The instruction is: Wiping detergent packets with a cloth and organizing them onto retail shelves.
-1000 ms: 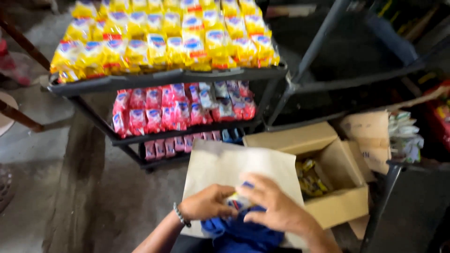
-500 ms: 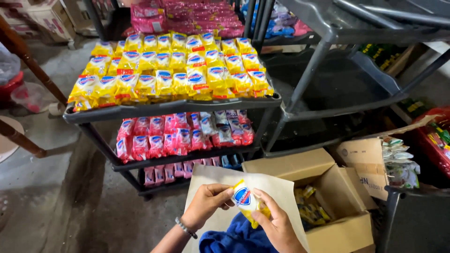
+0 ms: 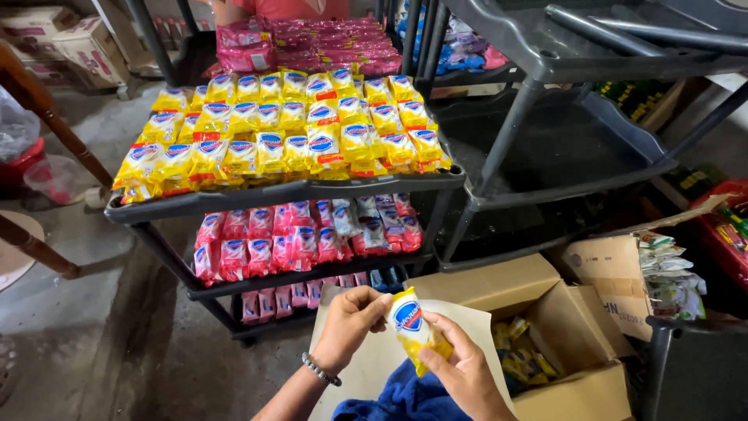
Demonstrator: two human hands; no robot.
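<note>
Both hands hold one yellow soap packet [image 3: 413, 327] just above the open cardboard box [image 3: 545, 327]: left hand [image 3: 351, 323] pinching its top edge, right hand [image 3: 467, 374] clamped on its lower end. Best to keep it flat and face up, matching the yellow rows on the top shelf [image 3: 280, 191] ahead. The packet's lower end and the box's depths are hidden

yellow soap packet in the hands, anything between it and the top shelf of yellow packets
Nothing visible. The small yellow soap packet is pinched between the left hand and right hand, and only open air separates it from the black plastic rack's top shelf.
</note>
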